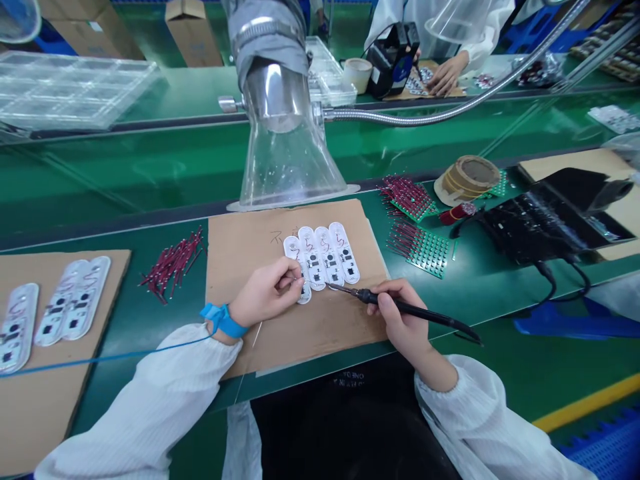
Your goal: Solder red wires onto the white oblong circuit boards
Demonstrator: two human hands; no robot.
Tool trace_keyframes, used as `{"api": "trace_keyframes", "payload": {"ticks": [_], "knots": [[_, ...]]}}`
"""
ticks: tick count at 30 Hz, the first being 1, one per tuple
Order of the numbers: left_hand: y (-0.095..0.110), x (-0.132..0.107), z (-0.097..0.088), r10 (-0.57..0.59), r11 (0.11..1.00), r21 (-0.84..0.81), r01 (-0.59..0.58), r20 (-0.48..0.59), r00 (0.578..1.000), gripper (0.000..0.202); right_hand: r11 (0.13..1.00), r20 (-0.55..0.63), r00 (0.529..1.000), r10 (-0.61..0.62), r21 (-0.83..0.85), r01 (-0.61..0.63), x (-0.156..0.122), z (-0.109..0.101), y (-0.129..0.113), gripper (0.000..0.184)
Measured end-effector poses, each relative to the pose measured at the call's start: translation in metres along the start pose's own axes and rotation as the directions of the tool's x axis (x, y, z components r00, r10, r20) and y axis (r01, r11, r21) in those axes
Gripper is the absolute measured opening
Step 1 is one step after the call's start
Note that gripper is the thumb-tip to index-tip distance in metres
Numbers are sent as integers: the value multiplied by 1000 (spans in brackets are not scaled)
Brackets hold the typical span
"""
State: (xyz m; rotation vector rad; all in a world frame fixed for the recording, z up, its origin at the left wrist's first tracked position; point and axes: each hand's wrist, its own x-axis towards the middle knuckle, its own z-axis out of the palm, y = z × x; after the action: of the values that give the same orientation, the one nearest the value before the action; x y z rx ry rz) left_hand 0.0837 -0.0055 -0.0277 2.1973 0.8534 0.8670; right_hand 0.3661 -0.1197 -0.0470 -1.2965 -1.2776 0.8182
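My right hand (403, 313) is closed around a soldering iron (390, 302), its tip pointing left at the lower part of the white circuit boards (330, 257). Several of these long rounded boards lie side by side on a cardboard sheet (240, 253), with red wires and small black parts on them. Over the leftmost board, my left hand (273, 288) pinches a thin strand of solder wire (258, 335), which trails down toward the table's front edge. A blue wrist strap (223, 320) circles my left wrist. Fingers hide part of the leftmost board.
Loose red wires (174, 263) lie left of the cardboard. At right are green boards with red wires (420, 247), a tape roll (467, 180) and a black soldering stand (555, 213). A clear fume hood (290, 160) hangs behind the boards. Another person's hand (449, 75) works across.
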Motion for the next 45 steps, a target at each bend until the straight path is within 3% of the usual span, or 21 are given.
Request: {"api": "trace_keyframes", "payload": {"ticks": [15, 20, 26, 34, 38, 45], "knots": [[1, 0, -1, -30, 999, -11, 30, 29, 999, 8, 996, 10, 1000, -7, -93, 8, 0, 0, -2, 21], [1, 0, 0, -34, 999, -23, 35, 54, 998, 8, 980, 61, 998, -34, -196, 45, 2, -2, -3, 26], [0, -1, 0, -44, 999, -29, 46, 61, 997, 8, 991, 50, 998, -43, -123, 49, 1, -1, -1, 16], [1, 0, -1, -40, 998, -34, 43, 82, 996, 8, 984, 81, 997, -15, -174, 29, 3, -1, -2, 27], [2, 1, -2, -24, 999, -37, 27, 82, 996, 8, 992, 59, 998, -16, -120, 23, 2, -1, -1, 24], [1, 0, -3, -50, 998, -26, 52, 97, 994, 8, 985, 135, 991, -5, -169, 28, 1, -2, 2, 22]]}}
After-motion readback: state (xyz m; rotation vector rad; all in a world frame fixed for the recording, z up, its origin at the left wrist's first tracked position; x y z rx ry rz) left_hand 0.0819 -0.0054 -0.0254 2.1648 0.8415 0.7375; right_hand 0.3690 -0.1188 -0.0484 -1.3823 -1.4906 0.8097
